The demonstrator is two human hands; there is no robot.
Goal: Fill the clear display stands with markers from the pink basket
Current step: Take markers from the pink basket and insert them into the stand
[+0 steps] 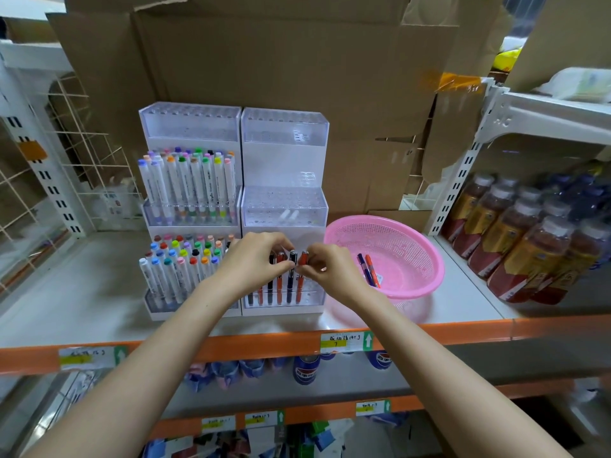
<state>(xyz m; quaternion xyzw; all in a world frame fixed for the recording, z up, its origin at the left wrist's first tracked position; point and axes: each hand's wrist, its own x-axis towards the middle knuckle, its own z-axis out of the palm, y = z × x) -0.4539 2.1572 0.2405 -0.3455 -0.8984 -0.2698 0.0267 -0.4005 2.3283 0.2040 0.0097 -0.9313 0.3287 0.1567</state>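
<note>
Two markers [373,274], one blue and one orange, are all that shows in the pink basket [429,259], which sits on the shelf [463,302] touching or just beside the right-hand stand [284,206]. They lie side by side against the basket's left slope, with their long axes running away from the person and the far ends tipped a little to the left.

Both hands meet over the front tier of that stand. The right hand [327,269] has its fingers curled and pinches the top of an orange marker [302,259], which stands upright in the rightmost filled hole. The left hand [256,259] is curled too, its thumb and forefinger pinched at the dark marker [292,259] next door, though how firm that hold is I cannot tell. A few more pens stand in the same row, partly hidden by the left hand.

The left-hand stand [190,127] is packed on its two lower tiers, while the upper tiers of the right-hand stand look nearly bare, so I judge much is left to do.

For the next pick the right hand is plainly nearer: the basket's markers lie just to its right, well across the stand from the left hand
</note>
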